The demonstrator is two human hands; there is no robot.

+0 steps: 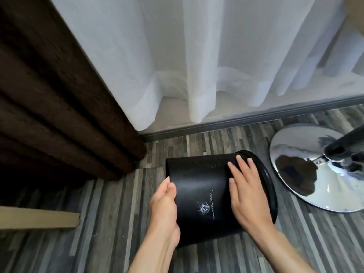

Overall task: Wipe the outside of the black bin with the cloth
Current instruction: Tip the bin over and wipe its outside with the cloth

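The black bin (204, 186) lies on its side above the striped grey floor, its base pointing left and its rimmed mouth pointing right. A small round logo with white lettering shows on its wall. My left hand (164, 205) clasps the base edge at the left. My right hand (246, 192) lies flat on the wall near the rim, fingers spread and pointing away from me. No cloth is in view.
A chrome disc base of a chair or stand (307, 168) sits on the floor just right of the bin. Dark brown curtain (59, 99) hangs at the left, white sheer curtain (197, 56) behind. A beige board edge (39, 217) juts in at lower left.
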